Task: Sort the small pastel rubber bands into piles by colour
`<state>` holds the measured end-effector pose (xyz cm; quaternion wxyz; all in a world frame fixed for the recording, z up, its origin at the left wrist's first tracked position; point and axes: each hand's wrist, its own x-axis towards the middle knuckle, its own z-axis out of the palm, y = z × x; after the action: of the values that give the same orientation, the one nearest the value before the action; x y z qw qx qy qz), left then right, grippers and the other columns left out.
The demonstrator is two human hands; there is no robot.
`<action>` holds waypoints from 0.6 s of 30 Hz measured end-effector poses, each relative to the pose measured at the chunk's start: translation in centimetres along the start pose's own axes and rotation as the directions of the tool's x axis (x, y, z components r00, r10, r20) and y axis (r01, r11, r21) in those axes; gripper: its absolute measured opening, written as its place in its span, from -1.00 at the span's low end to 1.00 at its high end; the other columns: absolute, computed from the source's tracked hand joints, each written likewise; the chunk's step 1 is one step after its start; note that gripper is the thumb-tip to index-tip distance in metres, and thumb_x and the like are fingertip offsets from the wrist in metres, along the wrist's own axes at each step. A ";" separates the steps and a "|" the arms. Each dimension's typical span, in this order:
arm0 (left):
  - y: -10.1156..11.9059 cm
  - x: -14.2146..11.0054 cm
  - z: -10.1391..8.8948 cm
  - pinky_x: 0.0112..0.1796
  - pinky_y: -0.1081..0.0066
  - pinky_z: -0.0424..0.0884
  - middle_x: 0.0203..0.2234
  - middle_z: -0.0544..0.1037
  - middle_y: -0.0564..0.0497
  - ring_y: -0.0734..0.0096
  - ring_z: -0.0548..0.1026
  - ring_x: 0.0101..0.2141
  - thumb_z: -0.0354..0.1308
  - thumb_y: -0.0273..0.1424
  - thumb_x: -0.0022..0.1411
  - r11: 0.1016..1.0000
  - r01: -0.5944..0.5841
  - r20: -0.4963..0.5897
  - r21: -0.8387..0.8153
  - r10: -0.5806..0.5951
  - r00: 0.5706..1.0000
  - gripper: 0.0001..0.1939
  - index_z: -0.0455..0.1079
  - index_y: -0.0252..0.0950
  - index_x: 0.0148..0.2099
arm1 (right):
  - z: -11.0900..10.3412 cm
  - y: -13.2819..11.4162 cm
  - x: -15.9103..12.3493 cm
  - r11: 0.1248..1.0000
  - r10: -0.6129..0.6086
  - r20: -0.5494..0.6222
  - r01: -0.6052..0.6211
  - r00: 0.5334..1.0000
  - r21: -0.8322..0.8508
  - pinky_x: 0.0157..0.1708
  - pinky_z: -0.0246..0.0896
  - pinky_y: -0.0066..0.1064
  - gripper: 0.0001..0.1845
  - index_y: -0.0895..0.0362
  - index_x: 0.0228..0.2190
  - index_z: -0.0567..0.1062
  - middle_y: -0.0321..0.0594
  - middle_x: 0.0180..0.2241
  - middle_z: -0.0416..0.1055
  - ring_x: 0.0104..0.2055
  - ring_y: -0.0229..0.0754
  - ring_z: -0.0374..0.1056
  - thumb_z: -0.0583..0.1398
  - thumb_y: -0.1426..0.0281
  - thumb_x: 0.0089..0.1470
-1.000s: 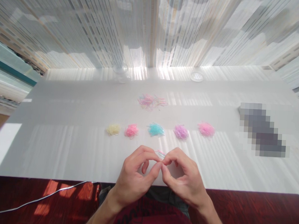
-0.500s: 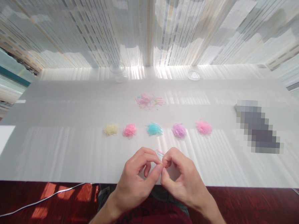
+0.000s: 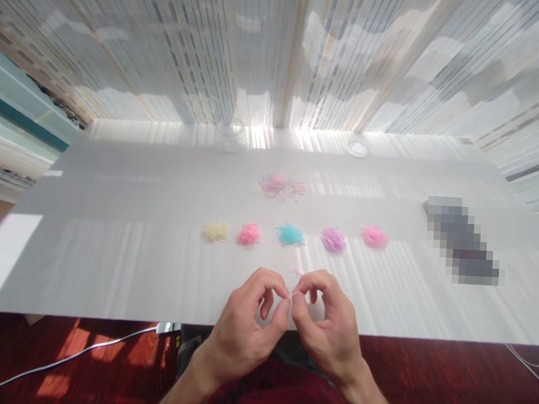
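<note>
My left hand [image 3: 255, 316] and my right hand [image 3: 327, 316] meet over the near edge of the white table, thumb and forefinger of each pinched together. Whatever lies between the fingertips is too small to make out. Just beyond them lie a few loose pink and bluish strands [image 3: 296, 272], partly hidden by my right hand. Farther off, small piles of thin strands form a row: pale yellow [image 3: 216, 231], coral pink [image 3: 248, 234], turquoise [image 3: 291, 234], purple [image 3: 333, 240] and pink [image 3: 375, 236]. Behind the row is a looser pile of mixed-colour strands [image 3: 279, 186].
On the white table [image 3: 112, 266], a blurred-out dark object [image 3: 464, 242] lies at the right. A clear container [image 3: 230, 127] and a round clear lid [image 3: 358, 147] are at the back by the striped curtain [image 3: 191, 53]. A white cable [image 3: 85, 350] runs below on the left.
My fingertips have drawn slightly apart, both hands still pinched. The whole view has shifted a little, so the table and piles appear farther right.
</note>
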<state>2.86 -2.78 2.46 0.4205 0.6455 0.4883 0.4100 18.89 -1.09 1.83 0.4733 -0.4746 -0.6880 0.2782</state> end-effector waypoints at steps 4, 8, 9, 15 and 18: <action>-0.1 -0.4 -0.8 -0.38 0.50 0.34 -0.30 0.43 0.08 0.53 0.31 -0.45 0.09 -0.51 0.42 1.000 -0.001 -0.019 -0.025 0.001 1.000 -0.91 0.34 -0.20 -0.11 | 1.3 -0.3 0.0 0.992 -0.117 -0.108 0.112 0.987 -0.053 -0.39 0.24 -0.45 -0.78 0.07 -0.27 0.36 -0.38 -0.42 0.34 -0.40 -0.30 0.28 0.15 0.63 0.15; -0.5 -0.4 -1.5 -0.37 0.51 0.36 -0.30 0.45 0.08 0.53 0.34 -0.43 0.09 -0.48 0.45 1.000 0.002 -0.067 0.007 -0.002 0.998 -0.93 0.37 -0.20 -0.10 | 2.4 -0.6 0.1 0.990 -0.141 -0.156 0.138 0.978 -0.028 -0.37 0.27 -0.43 -0.74 0.07 -0.23 0.38 -0.35 -0.39 0.38 -0.38 -0.28 0.29 0.18 0.67 0.15; -0.6 -0.3 -1.7 -0.37 0.52 0.36 -0.30 0.46 0.08 0.54 0.34 -0.43 0.10 -0.48 0.45 1.000 -0.004 -0.091 0.022 0.006 0.996 -0.92 0.38 -0.20 -0.10 | 2.7 -0.7 0.2 0.992 -0.129 -0.153 0.128 0.980 -0.014 -0.37 0.28 -0.43 -0.74 0.07 -0.23 0.39 -0.35 -0.38 0.39 -0.37 -0.28 0.30 0.18 0.67 0.16; -1.5 1.3 -4.6 -0.38 0.54 0.35 -0.29 0.52 0.10 0.57 0.34 -0.45 0.15 -0.50 0.43 0.969 -0.042 -0.239 0.243 0.102 0.966 -0.91 0.43 -0.21 -0.11 | 2.6 -0.5 1.3 0.997 -0.071 -0.086 0.071 0.994 0.004 -0.36 0.30 -0.41 -0.76 0.08 -0.16 0.43 -0.30 -0.34 0.43 -0.33 -0.26 0.34 0.20 0.63 0.20; -2.2 2.4 -6.3 -0.37 0.51 0.35 -0.28 0.54 0.09 0.58 0.30 -0.50 0.20 -0.51 0.40 0.916 -0.017 -0.317 0.400 0.156 0.935 -0.90 0.49 -0.21 -0.11 | 1.2 0.6 1.5 0.997 -0.055 -0.075 0.050 0.996 -0.057 -0.34 0.29 -0.40 -0.80 0.07 -0.19 0.45 -0.32 -0.35 0.42 -0.34 -0.26 0.32 0.20 0.61 0.22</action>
<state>-3.24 0.88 2.66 0.1730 0.6563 0.5963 0.4287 17.90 0.63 1.45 0.4931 -0.4795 -0.6890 0.2283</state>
